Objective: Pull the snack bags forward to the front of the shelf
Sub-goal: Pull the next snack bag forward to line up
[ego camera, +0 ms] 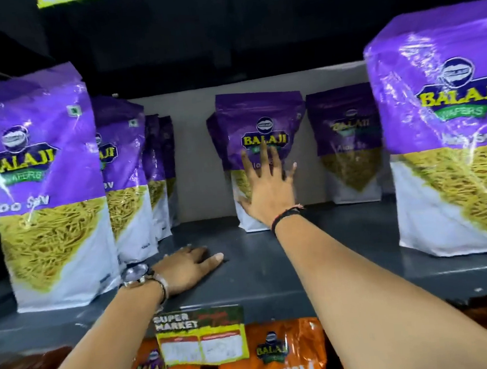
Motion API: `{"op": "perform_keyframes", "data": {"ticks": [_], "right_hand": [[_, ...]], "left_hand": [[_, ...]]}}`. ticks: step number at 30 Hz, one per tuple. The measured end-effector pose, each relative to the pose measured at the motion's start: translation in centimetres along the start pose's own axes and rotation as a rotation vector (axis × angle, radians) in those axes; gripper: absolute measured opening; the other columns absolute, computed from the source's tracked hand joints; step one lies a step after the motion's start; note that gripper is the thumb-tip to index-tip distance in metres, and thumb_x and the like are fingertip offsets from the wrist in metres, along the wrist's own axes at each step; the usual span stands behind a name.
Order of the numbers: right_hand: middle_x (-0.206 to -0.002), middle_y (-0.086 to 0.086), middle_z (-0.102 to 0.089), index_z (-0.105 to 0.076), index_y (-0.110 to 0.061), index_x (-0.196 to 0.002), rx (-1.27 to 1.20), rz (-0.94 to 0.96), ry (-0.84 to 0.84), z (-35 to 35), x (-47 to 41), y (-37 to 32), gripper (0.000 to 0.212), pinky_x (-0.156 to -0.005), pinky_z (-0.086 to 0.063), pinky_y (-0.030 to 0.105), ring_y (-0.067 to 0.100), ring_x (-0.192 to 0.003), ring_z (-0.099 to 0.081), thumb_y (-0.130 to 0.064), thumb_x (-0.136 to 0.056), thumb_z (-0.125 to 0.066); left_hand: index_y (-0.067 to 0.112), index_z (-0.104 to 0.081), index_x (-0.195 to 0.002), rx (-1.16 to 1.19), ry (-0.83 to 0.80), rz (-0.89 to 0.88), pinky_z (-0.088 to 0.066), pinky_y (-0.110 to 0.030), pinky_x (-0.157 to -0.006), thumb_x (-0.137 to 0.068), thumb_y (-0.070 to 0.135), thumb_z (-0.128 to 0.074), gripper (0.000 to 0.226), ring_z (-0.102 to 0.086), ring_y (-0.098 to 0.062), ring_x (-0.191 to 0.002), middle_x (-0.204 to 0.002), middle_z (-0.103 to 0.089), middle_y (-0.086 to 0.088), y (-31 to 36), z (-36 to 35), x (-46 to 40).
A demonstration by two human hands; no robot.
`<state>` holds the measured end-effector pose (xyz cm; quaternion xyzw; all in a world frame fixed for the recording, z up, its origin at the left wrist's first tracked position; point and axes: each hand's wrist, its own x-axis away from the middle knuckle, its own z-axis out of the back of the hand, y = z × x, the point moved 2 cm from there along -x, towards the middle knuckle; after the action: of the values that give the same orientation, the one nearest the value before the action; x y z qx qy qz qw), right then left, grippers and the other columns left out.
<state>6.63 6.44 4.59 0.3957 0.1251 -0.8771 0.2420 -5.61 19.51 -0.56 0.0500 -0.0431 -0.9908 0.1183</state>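
Note:
Purple Balaji Aloo Sev snack bags stand upright on a dark grey shelf point(244, 283). One bag point(41, 185) stands at the front left, with several more behind it in a row. Another bag point(447, 127) stands at the front right. Deep at the back stand a middle bag point(260, 116) and a bag to its right point(350, 144). My right hand point(268, 182) reaches far in, fingers spread flat against the face of the middle bag, not closed around it. My left hand point(190, 267) rests palm down on the shelf near the front, holding nothing.
A price tag point(201, 336) reading "Super Market" hangs from the shelf's front edge. Orange Balaji bags point(270, 357) fill the shelf below. A dark shelf above limits headroom. Bare shelf floor lies between the left and right front bags.

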Motion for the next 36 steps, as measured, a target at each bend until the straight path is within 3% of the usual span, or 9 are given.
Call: {"op": "perform_keyframes", "data": {"ticks": [6,14,19,23,26,36], "right_hand": [[-0.157,0.014,0.013,0.003,-0.028,-0.147,-0.03,-0.103,-0.116,-1.9,-1.1,0.1,0.088,-0.106,-0.013,0.071,0.04,-0.142,0.009,-0.051,-0.086,-0.055],[-0.157,0.014,-0.001,-0.013,-0.024,-0.146,-0.06,-0.122,-0.014,-2.6,-1.1,0.1,0.083,-0.105,-0.033,0.063,0.042,-0.141,-0.003,-0.038,-0.083,-0.065],[-0.155,0.017,0.018,-0.006,-0.027,-0.147,-0.113,-0.211,0.059,-2.5,-0.7,0.2,0.097,-0.101,-0.029,0.068,0.042,-0.142,0.004,-0.043,-0.076,-0.071],[-0.154,0.02,0.02,-0.003,-0.031,-0.147,-0.212,-0.337,0.018,-2.9,-0.4,0.6,0.098,-0.101,-0.031,0.07,0.045,-0.141,0.005,-0.047,-0.077,-0.069],[-0.154,0.021,0.018,-0.005,-0.033,-0.146,-0.301,-0.363,-0.015,-3.1,-0.4,0.4,0.092,-0.099,-0.039,0.065,0.046,-0.14,-0.001,-0.041,-0.081,-0.068],[-0.15,0.025,-0.011,-0.011,-0.028,-0.146,-0.279,-0.383,-0.045,-1.2,0.6,0.2,0.087,-0.1,-0.042,0.055,0.045,-0.135,-0.02,-0.04,-0.081,-0.067]], "left_hand": [[0.022,-0.032,-0.142,-0.004,0.043,-0.031,-0.02,-0.036,-0.118,-0.091,0.059,-0.024,0.064,-0.024,-0.019,-0.143,-0.155,-0.027,-0.003,-0.3,-0.9,-0.5],[0.023,-0.024,-0.145,-0.001,0.02,-0.018,-0.014,-0.038,-0.121,-0.09,0.061,-0.021,0.067,-0.015,-0.018,-0.146,-0.158,-0.017,-0.004,-0.8,-1.1,-0.8],[0.025,-0.023,-0.146,0.0,0.003,-0.011,-0.012,-0.037,-0.121,-0.09,0.06,-0.02,0.066,-0.013,-0.017,-0.146,-0.159,-0.014,-0.005,-0.8,-1.1,-0.6],[0.024,-0.021,-0.146,-0.005,-0.002,-0.003,-0.011,-0.037,-0.121,-0.091,0.06,-0.02,0.066,-0.012,-0.017,-0.146,-0.159,-0.014,-0.006,-0.5,-0.9,-0.5],[0.025,-0.021,-0.146,-0.007,-0.005,0.002,-0.011,-0.037,-0.12,-0.091,0.06,-0.02,0.066,-0.013,-0.018,-0.146,-0.159,-0.012,-0.006,-0.5,-0.9,-0.4],[0.023,-0.021,-0.147,0.008,-0.01,0.005,-0.012,-0.035,-0.121,-0.091,0.06,-0.021,0.067,-0.012,-0.018,-0.147,-0.159,-0.013,-0.005,-0.3,-0.7,-0.2]]}}
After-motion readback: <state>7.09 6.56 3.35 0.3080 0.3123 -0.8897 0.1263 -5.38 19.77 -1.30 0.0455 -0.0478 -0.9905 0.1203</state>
